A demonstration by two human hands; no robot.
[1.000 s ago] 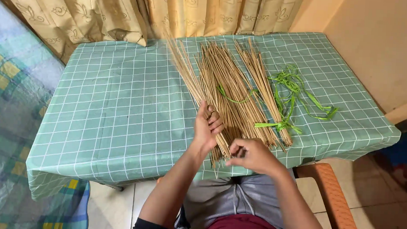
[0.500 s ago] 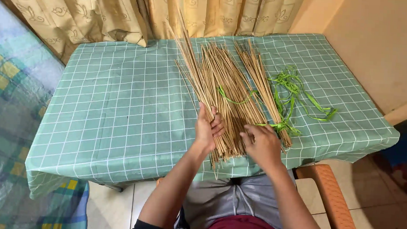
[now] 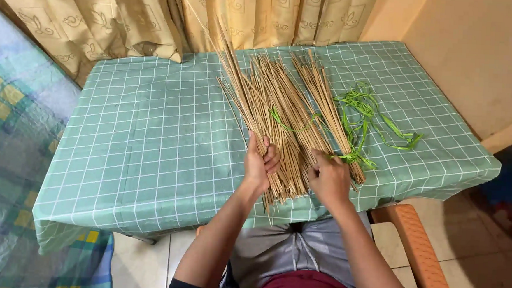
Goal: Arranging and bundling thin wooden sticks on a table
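Observation:
A pile of long thin tan sticks (image 3: 281, 113) lies fanned out on a table with a green checked cloth (image 3: 145, 138). My left hand (image 3: 259, 164) is closed around a small bundle of these sticks (image 3: 238, 84) near their lower ends, and the bundle slants up to the left toward the curtain. My right hand (image 3: 329, 178) rests with curled fingers on the lower ends of the sticks in the middle of the pile. A second, narrower bunch of sticks (image 3: 328, 107) lies to the right, beside loose green strips (image 3: 365, 123).
Tan patterned curtains (image 3: 157, 16) hang behind the table. A beige wall (image 3: 476, 56) stands at the right. An orange chair arm (image 3: 419, 252) is by my right side. A checked blue-green fabric (image 3: 4, 166) lies at the left. Pale tiles cover the floor.
My left hand's bundle has swung more upright toward the curtain. My right hand has moved from the table's edge up onto the lower ends of the pile.

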